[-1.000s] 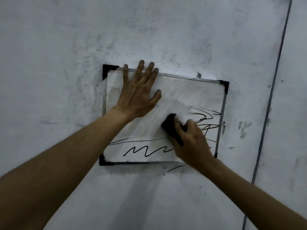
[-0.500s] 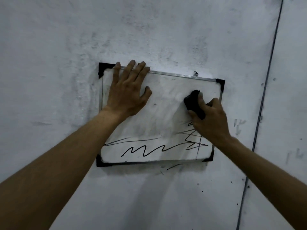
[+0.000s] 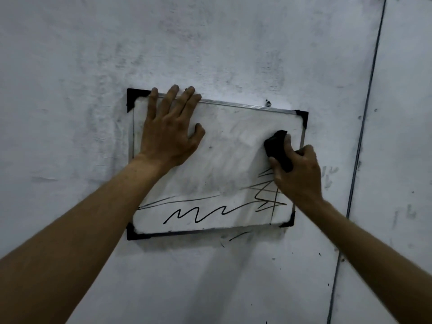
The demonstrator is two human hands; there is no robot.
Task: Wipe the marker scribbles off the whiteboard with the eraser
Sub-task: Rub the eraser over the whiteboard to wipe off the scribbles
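A small whiteboard [image 3: 233, 136] with a metal frame and black corner caps hangs on a grey wall. Its upper part is smeared grey. Black marker scribbles [image 3: 198, 212] run along the lower part, with a zigzag tangle at the lower right. My left hand [image 3: 168, 134] lies flat on the board's upper left, fingers spread over the top edge. My right hand [image 3: 297, 169] grips a black eraser [image 3: 277, 148] and presses it against the board near the right edge, just above the tangle.
The grey wall [image 3: 210, 43] is scuffed all around the board. A small nail or hook [image 3: 268, 104] sticks out above the top edge. A dark vertical seam [image 3: 364, 125] runs down the wall to the right. Stray marker marks [image 3: 236, 237] lie below the board.
My right hand carried the eraser from the board's middle up to the upper right, then slightly down. The scribbles at the right middle are now wiped away. My left hand stayed flat.
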